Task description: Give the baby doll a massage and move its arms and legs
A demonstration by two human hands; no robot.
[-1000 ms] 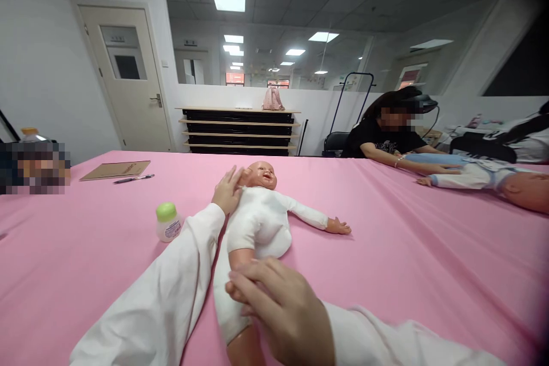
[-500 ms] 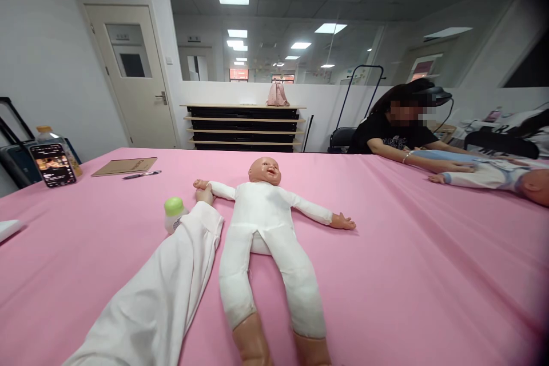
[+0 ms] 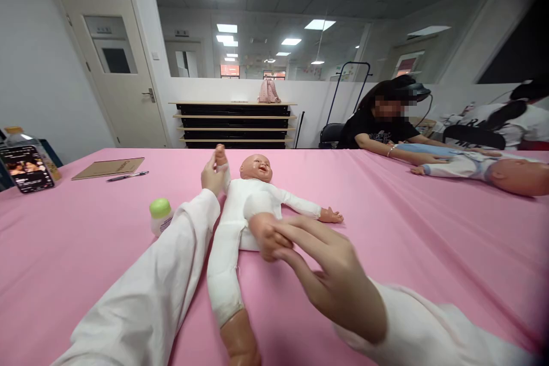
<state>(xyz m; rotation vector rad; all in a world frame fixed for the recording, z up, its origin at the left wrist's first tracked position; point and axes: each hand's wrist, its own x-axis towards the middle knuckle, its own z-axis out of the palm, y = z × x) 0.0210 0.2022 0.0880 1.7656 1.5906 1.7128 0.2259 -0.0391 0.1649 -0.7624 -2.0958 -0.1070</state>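
A baby doll with a white cloth body lies on its back on the pink tablecloth, head at the far end. My left hand is closed round the doll's arm on the left, holding it raised beside the head. With fingers and thumb, my right hand grips the doll's foot; that leg is bent up over the belly. The doll's other leg lies straight toward me, and its other arm stretches out to the right. A small bottle with a green cap stands left of my left forearm.
At the left are a phone propped upright against a drink bottle, a brown notebook and a pen. Across the table on the right, a person in black handles another doll. Shelves stand behind the table.
My right hand has come into view and holds the doll's foot, with that leg now folded up. My left hand has lifted the doll's arm off the table. The view has shifted slightly right.
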